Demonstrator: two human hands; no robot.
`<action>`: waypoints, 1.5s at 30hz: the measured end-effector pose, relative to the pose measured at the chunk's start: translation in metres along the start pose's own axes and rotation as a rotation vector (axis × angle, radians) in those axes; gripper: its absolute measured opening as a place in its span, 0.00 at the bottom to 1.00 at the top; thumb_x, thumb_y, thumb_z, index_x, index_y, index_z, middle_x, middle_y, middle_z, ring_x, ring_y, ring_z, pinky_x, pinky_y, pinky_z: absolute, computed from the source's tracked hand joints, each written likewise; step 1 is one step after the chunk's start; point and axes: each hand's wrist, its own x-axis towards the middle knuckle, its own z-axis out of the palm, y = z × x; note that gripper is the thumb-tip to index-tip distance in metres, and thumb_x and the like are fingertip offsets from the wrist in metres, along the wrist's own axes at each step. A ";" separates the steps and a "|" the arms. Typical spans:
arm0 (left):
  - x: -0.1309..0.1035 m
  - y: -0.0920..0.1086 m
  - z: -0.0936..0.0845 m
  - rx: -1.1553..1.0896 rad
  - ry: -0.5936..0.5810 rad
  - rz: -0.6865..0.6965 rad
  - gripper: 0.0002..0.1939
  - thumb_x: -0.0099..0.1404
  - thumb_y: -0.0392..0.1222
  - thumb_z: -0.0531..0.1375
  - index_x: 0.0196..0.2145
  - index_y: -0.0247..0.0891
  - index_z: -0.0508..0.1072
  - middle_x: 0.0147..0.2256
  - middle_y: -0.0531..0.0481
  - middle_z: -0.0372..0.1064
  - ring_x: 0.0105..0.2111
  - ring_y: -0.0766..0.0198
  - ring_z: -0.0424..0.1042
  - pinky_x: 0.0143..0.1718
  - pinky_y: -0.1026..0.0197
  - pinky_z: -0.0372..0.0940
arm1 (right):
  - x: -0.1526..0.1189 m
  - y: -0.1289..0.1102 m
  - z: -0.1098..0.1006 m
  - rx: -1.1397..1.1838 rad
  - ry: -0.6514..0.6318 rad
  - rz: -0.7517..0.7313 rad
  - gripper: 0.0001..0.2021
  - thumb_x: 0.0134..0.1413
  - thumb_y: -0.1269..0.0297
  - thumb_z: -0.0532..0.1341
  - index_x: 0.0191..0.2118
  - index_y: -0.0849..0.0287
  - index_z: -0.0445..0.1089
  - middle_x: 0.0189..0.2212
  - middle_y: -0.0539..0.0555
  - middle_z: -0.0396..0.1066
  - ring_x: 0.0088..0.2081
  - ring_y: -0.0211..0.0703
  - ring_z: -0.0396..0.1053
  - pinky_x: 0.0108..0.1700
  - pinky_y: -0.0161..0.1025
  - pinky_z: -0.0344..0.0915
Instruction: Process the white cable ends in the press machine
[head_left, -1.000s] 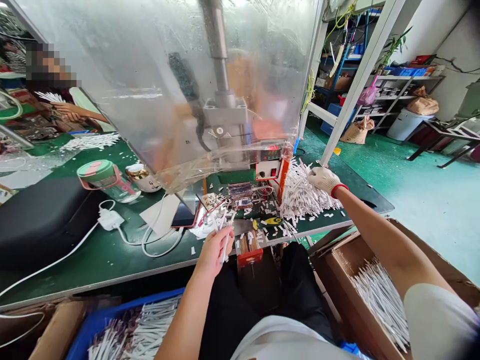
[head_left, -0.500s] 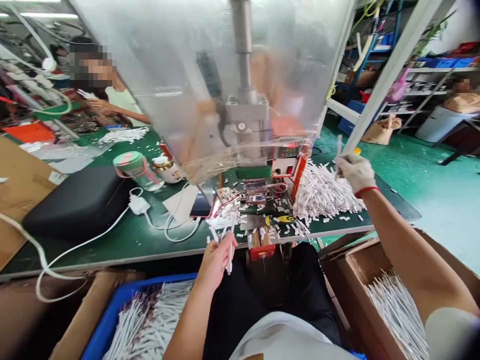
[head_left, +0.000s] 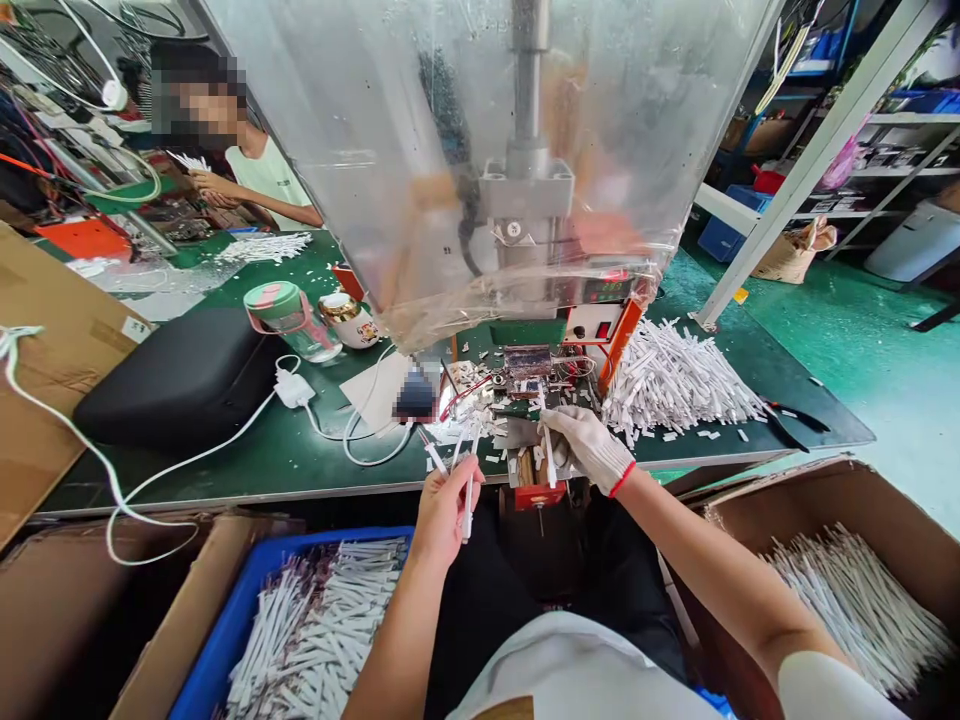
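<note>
My left hand point(head_left: 444, 508) is bare and pinches several thin white strips point(head_left: 469, 500), fanned out above the table's front edge. My right hand point(head_left: 589, 448), in a white glove with a red cuff, grips one white strip point(head_left: 550, 462) standing nearly upright. That strip's upper end is just in front of the small metal fixture point(head_left: 527, 362) under the press point(head_left: 526, 190). A scraper blade point(head_left: 517, 432) lies beside my right fingers, its handle hidden by the glove. Below is a red-fronted block point(head_left: 538, 496) at the table edge.
A heap of short white pieces point(head_left: 675, 380) is right of the press, with pliers point(head_left: 799, 420) beyond it. Left are a black case point(head_left: 180, 375), a jar point(head_left: 349, 320) and a cup point(head_left: 289, 318). A blue bin point(head_left: 217, 620) and a carton point(head_left: 847, 490) hold strips. A co-worker point(head_left: 262, 180) sits left.
My right hand has moved left and down from above the white heap to the front of the press, with a strip in it. My left hand keeps its strips. The view has shifted slightly.
</note>
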 end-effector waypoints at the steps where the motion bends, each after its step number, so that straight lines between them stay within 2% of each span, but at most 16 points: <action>1: 0.000 0.000 -0.002 -0.001 0.006 -0.005 0.23 0.53 0.57 0.69 0.19 0.36 0.69 0.12 0.58 0.56 0.13 0.76 0.47 0.16 0.67 0.37 | 0.006 0.002 0.001 0.011 0.027 0.006 0.18 0.52 0.49 0.65 0.26 0.59 0.66 0.14 0.49 0.67 0.11 0.34 0.61 0.12 0.29 0.55; 6: -0.003 0.001 -0.007 0.002 0.007 -0.021 0.22 0.54 0.57 0.69 0.19 0.35 0.70 0.13 0.57 0.57 0.14 0.75 0.52 0.17 0.68 0.44 | 0.020 0.008 -0.004 0.065 0.043 0.054 0.15 0.53 0.53 0.65 0.26 0.59 0.67 0.14 0.49 0.69 0.10 0.35 0.61 0.11 0.31 0.55; 13: -0.003 0.002 -0.004 0.023 -0.018 -0.024 0.23 0.53 0.57 0.69 0.19 0.36 0.69 0.12 0.57 0.58 0.13 0.74 0.53 0.16 0.67 0.42 | 0.026 0.006 -0.004 0.081 0.053 0.088 0.14 0.53 0.55 0.65 0.26 0.60 0.68 0.16 0.50 0.69 0.11 0.34 0.61 0.10 0.32 0.55; 18: -0.005 0.005 -0.002 0.066 -0.057 -0.044 0.22 0.53 0.58 0.68 0.20 0.37 0.70 0.12 0.56 0.60 0.12 0.71 0.57 0.15 0.66 0.45 | 0.029 0.007 -0.004 0.051 0.063 0.103 0.14 0.52 0.54 0.64 0.26 0.59 0.68 0.16 0.49 0.69 0.12 0.34 0.61 0.11 0.32 0.55; 22: -0.005 0.012 -0.003 0.183 -0.134 -0.009 0.21 0.55 0.58 0.67 0.21 0.37 0.73 0.12 0.56 0.60 0.11 0.72 0.55 0.15 0.66 0.45 | 0.021 -0.005 -0.012 -0.188 0.050 0.062 0.16 0.54 0.49 0.62 0.29 0.58 0.67 0.19 0.50 0.70 0.14 0.35 0.62 0.15 0.33 0.58; 25: -0.003 0.021 -0.006 0.318 -0.242 0.031 0.20 0.58 0.55 0.66 0.21 0.37 0.74 0.12 0.57 0.59 0.11 0.73 0.54 0.16 0.66 0.45 | 0.000 -0.031 -0.019 -0.577 0.050 -0.169 0.17 0.56 0.47 0.63 0.35 0.58 0.70 0.24 0.49 0.72 0.20 0.35 0.65 0.22 0.32 0.59; 28: 0.002 0.033 -0.006 0.449 -0.374 0.029 0.18 0.59 0.53 0.66 0.21 0.37 0.76 0.13 0.56 0.59 0.12 0.72 0.55 0.17 0.65 0.47 | -0.025 -0.059 -0.017 -0.873 -0.173 -0.359 0.16 0.56 0.49 0.64 0.43 0.55 0.75 0.30 0.49 0.75 0.29 0.37 0.69 0.30 0.31 0.60; 31: 0.004 0.044 0.000 0.524 -0.527 -0.047 0.16 0.58 0.52 0.67 0.24 0.37 0.79 0.14 0.56 0.58 0.13 0.70 0.54 0.17 0.65 0.45 | -0.046 -0.072 -0.009 -0.934 -0.403 -0.389 0.10 0.58 0.56 0.63 0.38 0.56 0.78 0.31 0.50 0.75 0.30 0.37 0.68 0.31 0.32 0.59; 34: 0.005 0.051 0.004 0.516 -0.677 -0.180 0.16 0.59 0.54 0.68 0.30 0.36 0.81 0.13 0.59 0.51 0.14 0.71 0.48 0.17 0.65 0.39 | -0.062 -0.071 -0.007 -0.839 -0.537 -0.305 0.12 0.60 0.58 0.61 0.31 0.58 0.76 0.26 0.49 0.73 0.27 0.34 0.66 0.28 0.30 0.58; 37: 0.008 0.053 0.001 0.481 -0.787 -0.297 0.18 0.59 0.56 0.68 0.29 0.36 0.80 0.14 0.60 0.47 0.15 0.73 0.43 0.17 0.65 0.36 | -0.072 -0.070 -0.028 -0.690 -0.585 -0.165 0.13 0.60 0.59 0.59 0.30 0.60 0.74 0.25 0.49 0.72 0.25 0.34 0.68 0.26 0.29 0.61; 38: 0.010 0.053 -0.001 0.449 -0.773 -0.310 0.18 0.59 0.56 0.68 0.29 0.36 0.79 0.14 0.61 0.47 0.14 0.73 0.44 0.17 0.66 0.37 | -0.073 -0.072 -0.042 -0.688 -0.514 -0.155 0.13 0.60 0.58 0.58 0.31 0.60 0.75 0.25 0.50 0.73 0.25 0.35 0.69 0.26 0.30 0.61; 39: 0.013 0.053 -0.002 0.392 -0.717 -0.308 0.18 0.59 0.56 0.69 0.29 0.37 0.78 0.15 0.60 0.49 0.14 0.74 0.45 0.16 0.67 0.39 | -0.072 -0.075 -0.060 -0.731 -0.368 -0.157 0.15 0.61 0.56 0.57 0.31 0.60 0.75 0.25 0.50 0.73 0.25 0.36 0.69 0.26 0.31 0.62; 40: 0.016 0.052 -0.003 0.316 -0.630 -0.297 0.17 0.58 0.55 0.70 0.31 0.38 0.78 0.15 0.60 0.52 0.14 0.74 0.48 0.16 0.68 0.42 | -0.070 -0.079 -0.080 -0.810 -0.159 -0.158 0.17 0.62 0.54 0.57 0.32 0.60 0.75 0.25 0.51 0.73 0.24 0.37 0.69 0.25 0.32 0.61; 42: 0.022 0.049 0.000 0.148 -0.449 -0.273 0.17 0.54 0.52 0.73 0.33 0.40 0.76 0.19 0.59 0.57 0.15 0.73 0.53 0.16 0.69 0.48 | -0.060 -0.089 -0.126 -1.021 0.380 -0.118 0.22 0.63 0.48 0.55 0.31 0.62 0.75 0.22 0.53 0.71 0.24 0.39 0.68 0.25 0.35 0.60; 43: 0.025 0.047 0.003 0.085 -0.387 -0.260 0.18 0.52 0.51 0.74 0.33 0.40 0.74 0.20 0.60 0.57 0.16 0.73 0.53 0.17 0.69 0.49 | -0.053 -0.093 -0.148 -1.127 0.574 -0.071 0.22 0.63 0.47 0.57 0.32 0.62 0.75 0.23 0.53 0.72 0.26 0.41 0.69 0.28 0.35 0.62; 45: 0.029 0.039 0.015 0.072 -0.336 -0.220 0.19 0.52 0.52 0.74 0.28 0.39 0.71 0.18 0.63 0.51 0.15 0.74 0.48 0.16 0.69 0.46 | -0.036 -0.101 -0.185 -1.224 0.757 -0.008 0.21 0.62 0.47 0.60 0.35 0.63 0.75 0.28 0.55 0.74 0.32 0.43 0.72 0.35 0.37 0.66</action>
